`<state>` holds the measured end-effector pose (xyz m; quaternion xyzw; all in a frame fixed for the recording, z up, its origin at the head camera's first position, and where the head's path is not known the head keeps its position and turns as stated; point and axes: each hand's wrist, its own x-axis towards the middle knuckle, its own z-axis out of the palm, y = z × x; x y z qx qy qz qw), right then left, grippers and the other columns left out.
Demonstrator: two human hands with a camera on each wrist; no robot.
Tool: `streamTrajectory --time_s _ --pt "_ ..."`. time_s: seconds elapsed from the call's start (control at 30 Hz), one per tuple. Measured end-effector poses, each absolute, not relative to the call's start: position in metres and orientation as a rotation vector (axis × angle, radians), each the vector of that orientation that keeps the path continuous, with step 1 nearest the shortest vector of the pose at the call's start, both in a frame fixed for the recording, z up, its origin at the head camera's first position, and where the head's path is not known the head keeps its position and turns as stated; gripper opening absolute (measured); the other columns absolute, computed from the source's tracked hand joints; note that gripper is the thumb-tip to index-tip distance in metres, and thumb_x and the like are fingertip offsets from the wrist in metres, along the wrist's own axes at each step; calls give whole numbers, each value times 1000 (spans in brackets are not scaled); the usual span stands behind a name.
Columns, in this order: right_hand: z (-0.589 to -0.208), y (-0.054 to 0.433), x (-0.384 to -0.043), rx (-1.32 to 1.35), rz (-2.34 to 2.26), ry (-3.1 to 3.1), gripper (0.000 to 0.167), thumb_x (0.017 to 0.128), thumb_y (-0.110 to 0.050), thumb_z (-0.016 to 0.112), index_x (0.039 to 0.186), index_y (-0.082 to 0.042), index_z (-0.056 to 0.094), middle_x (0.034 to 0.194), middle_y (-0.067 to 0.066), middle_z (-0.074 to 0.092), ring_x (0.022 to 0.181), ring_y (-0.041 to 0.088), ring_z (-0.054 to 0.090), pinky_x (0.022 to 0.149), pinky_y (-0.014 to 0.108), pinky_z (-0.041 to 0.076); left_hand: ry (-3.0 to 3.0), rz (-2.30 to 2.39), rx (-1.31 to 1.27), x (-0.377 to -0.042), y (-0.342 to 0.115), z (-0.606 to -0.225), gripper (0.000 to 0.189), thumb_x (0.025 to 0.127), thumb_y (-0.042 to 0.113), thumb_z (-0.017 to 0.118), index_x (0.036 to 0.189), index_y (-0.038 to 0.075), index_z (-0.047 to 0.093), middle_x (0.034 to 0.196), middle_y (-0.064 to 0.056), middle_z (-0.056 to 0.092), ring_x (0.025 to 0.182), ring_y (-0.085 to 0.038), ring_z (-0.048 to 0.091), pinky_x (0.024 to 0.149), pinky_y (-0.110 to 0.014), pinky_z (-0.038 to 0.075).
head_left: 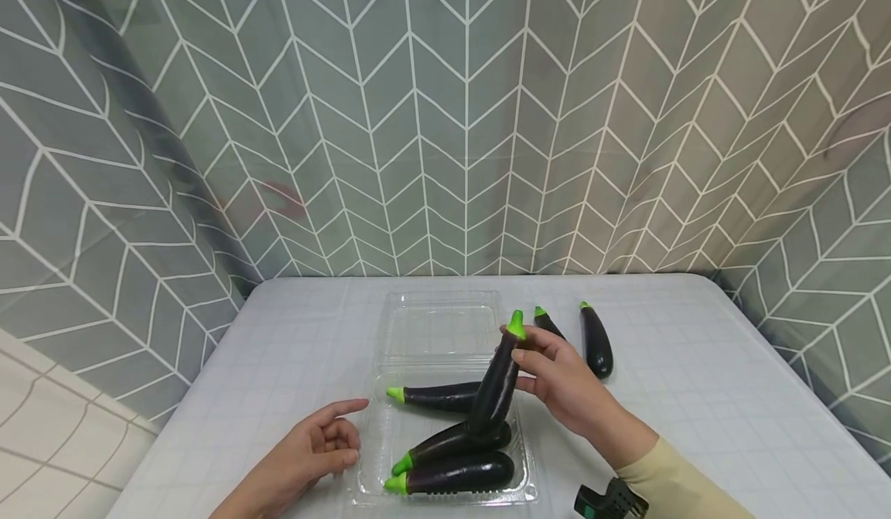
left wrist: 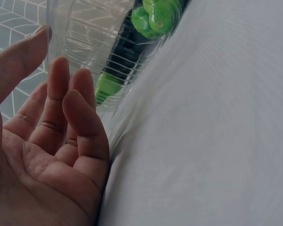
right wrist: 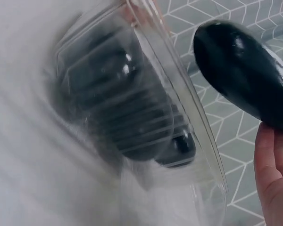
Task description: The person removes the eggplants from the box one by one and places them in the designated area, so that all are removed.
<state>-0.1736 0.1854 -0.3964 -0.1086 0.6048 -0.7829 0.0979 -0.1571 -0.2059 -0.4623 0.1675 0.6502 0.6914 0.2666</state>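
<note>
In the head view a dark eggplant (head_left: 496,384) with a bright green stem tilts over a clear plastic clamshell box (head_left: 372,457). My right hand (head_left: 560,380) grips it near the stem end; its rounded end points down, above the box in the right wrist view. Inside the box lie three more eggplants: a back eggplant (head_left: 438,397), a middle eggplant (head_left: 442,447) and a front eggplant (head_left: 459,473), stems to the left. My left hand (head_left: 313,449) is beside the box's left wall, fingers loosely bent, holding nothing. Whether its fingertips touch the wall I cannot tell.
The box's lid (head_left: 442,326) lies folded back behind it. Two loose eggplants sit to the right on the white table (head_left: 668,395): one eggplant (head_left: 596,341) in full sight, the other eggplant (head_left: 547,322) partly behind my right hand. A patterned curtain (head_left: 466,117) hangs behind the table.
</note>
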Motion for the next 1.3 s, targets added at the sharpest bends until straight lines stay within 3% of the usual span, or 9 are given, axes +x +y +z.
streamTrajectory --time_s 0.1,0.27,0.63,1.3 --pt "-398 191 -173 -293 -2325 1826 42 99 -8 58 136 0 40 119 13 57 98 18 64 82 38 55 1758 1863 448 -157 -206 -463 68 93 -2 63 150 -6 26 101 -7 59 80 -9 55 68 -22 48" --pt "-397 201 -172 -230 -2305 1923 48 99 -9 58 140 0 35 124 14 57 105 21 63 83 40 55 1763 1866 459 -158 -206 -463 68 93 -3 63 150 -6 27 101 -8 59 80 -9 55 68 -21 47" --pt "-392 229 -163 -231 -2199 2147 49 100 -16 60 141 4 40 121 18 52 100 19 62 80 35 55 1759 1877 482 -157 -206 -465 67 92 -4 62 149 -7 27 101 -7 59 81 -9 55 68 -21 47" --pt "-387 288 -166 -59 -1989 2526 61 99 -34 61 149 -6 40 122 16 52 103 16 61 82 30 53 1794 1823 425 -160 -207 -466 68 94 2 64 151 -3 27 101 -7 60 80 -10 55 69 -23 48"
